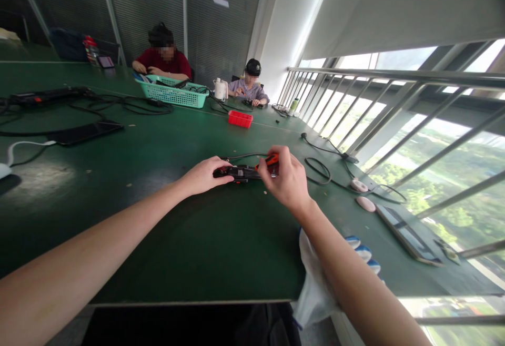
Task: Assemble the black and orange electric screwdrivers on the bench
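A long black corded device (241,173) lies on the green table in front of me, with small red and grey parts showing along it. Its left end is gripped by my left hand (203,175), thumb on the near side and fingers on the far side. My right hand (287,180) is closed around an orange-and-black screwdriver (272,160) over the device's right end. My fingers hide the screwdriver's tip and that end of the device.
Beyond are a red tray (240,119), a turquoise basket (173,93) and two people seated at work. To the left lie a black tablet (84,132) and cables. On the right are a looped cord (319,171), a glove (315,277), a phone-like slab (408,233) and the window railing.
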`<control>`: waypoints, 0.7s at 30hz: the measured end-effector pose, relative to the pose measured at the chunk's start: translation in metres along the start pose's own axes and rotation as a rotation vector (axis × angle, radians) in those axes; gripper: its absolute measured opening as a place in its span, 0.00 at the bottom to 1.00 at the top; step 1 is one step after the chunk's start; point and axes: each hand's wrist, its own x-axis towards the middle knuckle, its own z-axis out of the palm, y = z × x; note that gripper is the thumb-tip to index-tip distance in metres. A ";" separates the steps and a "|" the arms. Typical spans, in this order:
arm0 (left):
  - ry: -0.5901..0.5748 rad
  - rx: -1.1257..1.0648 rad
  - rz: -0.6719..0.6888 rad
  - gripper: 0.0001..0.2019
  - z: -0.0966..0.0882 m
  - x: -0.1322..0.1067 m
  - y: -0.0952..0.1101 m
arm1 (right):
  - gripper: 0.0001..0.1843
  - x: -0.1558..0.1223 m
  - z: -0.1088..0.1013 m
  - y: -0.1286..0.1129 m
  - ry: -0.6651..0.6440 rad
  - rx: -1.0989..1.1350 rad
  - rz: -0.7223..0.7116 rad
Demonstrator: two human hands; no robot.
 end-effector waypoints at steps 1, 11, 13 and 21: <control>0.001 0.004 0.001 0.23 0.001 0.000 -0.001 | 0.11 -0.001 0.001 -0.001 0.018 0.035 0.013; -0.007 -0.007 0.003 0.22 0.000 0.000 0.000 | 0.09 0.000 0.019 -0.025 -0.045 0.136 -0.084; -0.005 -0.011 0.003 0.22 0.001 0.000 0.000 | 0.08 0.000 0.019 -0.026 -0.043 0.134 -0.090; -0.014 -0.016 0.005 0.22 -0.001 0.000 0.000 | 0.06 0.001 0.016 -0.023 -0.038 0.058 -0.152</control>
